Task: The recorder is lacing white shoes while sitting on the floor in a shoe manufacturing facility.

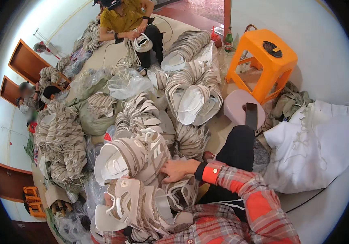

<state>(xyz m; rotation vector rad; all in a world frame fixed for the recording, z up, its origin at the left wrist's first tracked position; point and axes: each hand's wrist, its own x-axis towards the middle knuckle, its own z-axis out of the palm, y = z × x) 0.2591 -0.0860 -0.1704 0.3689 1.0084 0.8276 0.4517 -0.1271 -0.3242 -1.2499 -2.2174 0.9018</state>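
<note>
You are in a workshop, evidently one for shoe handwork. Around you, nested shoe uppers [193, 105] are heaped in bundles across the floor [190, 24], among clear plastic bags [130, 86]. Ahead of you, a co-worker [127, 18] sits handling a lace-strung upper [143, 44]. Plain white walls [280, 16] and an orange plastic stool [260, 44] complete your basic workroom.

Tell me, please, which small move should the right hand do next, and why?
Perhaps the right hand should gently steady the pale shoe uppers beside it: they stand in a loose, leaning bundle, and its fingers lie at their edge.
</note>
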